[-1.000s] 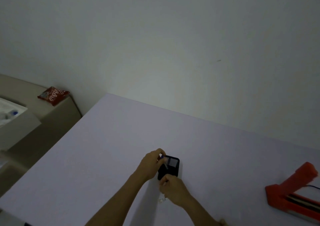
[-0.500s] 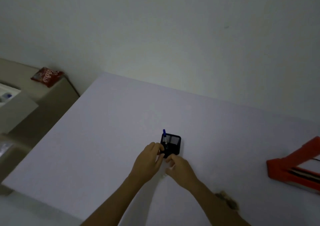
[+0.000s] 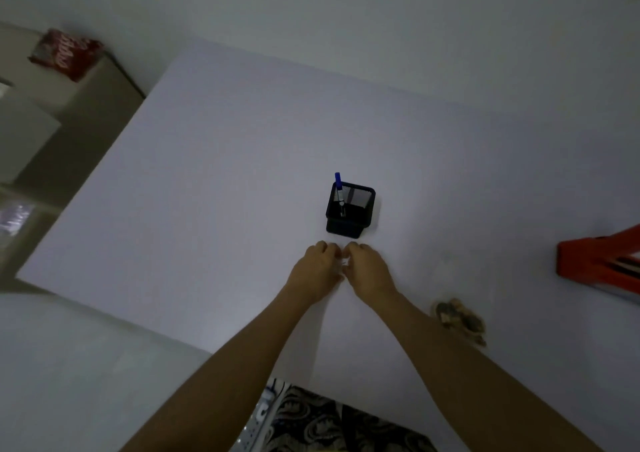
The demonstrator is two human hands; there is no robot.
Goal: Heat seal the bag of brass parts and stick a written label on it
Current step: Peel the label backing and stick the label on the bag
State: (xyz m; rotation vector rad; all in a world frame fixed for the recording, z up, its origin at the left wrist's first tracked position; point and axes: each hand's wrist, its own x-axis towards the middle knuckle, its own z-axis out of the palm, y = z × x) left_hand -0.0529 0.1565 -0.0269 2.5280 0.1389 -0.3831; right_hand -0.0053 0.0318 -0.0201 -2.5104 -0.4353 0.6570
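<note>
My left hand (image 3: 317, 271) and my right hand (image 3: 369, 269) meet on the white table (image 3: 207, 192), just in front of a black mesh pen holder (image 3: 349, 211). Their curled fingertips pinch a small white label (image 3: 345, 262) between them; most of it is hidden. A blue-capped pen (image 3: 338, 188) stands in the holder. The clear bag of brass parts (image 3: 459, 320) lies on the table to the right of my right forearm, untouched. The red heat sealer (image 3: 599, 261) sits at the right edge of the view, partly cut off.
A red snack packet (image 3: 65, 53) lies on a beige cabinet (image 3: 86, 112) beyond the table's left edge. The wall runs along the table's far edge. Patterned fabric (image 3: 329, 420) shows at the near edge.
The pen went into the holder and my left hand let go of it. Both hands drew back from the holder towards me and closed on the small white label.
</note>
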